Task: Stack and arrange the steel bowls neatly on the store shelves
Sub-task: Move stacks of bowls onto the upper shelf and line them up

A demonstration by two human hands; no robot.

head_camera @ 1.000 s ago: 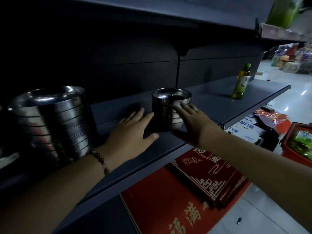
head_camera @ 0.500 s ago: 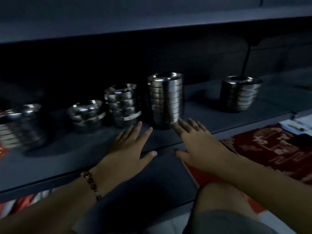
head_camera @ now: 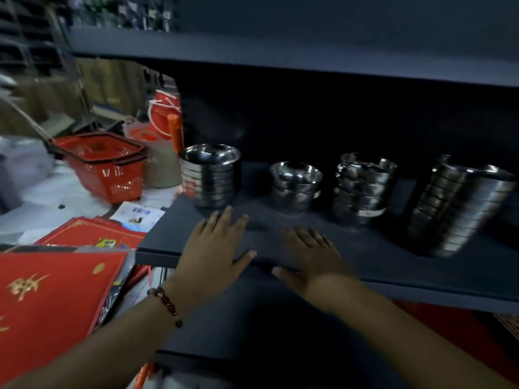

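Steel bowls stand in four stacks on the dark shelf (head_camera: pixel 365 259), none held. The left hand (head_camera: pixel 213 248) and right hand (head_camera: pixel 314 254) lie flat with fingers spread wide, near the front edge. Left stack (head_camera: pixel 209 175) is just beyond the left fingertips; low stack (head_camera: pixel 295 185), third stack (head_camera: pixel 363 189) and tall stack (head_camera: pixel 457 209) follow rightward. A red basket (head_camera: pixel 104 167) is far left.

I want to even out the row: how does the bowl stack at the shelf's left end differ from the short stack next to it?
The left-end stack is taller and straight-sided; the short stack is lower, its top bowl flaring wider than those beneath. The left-end stack stands nearest the left hand; the short stack stands behind the right hand. Both are shiny steel, upright, untouched.
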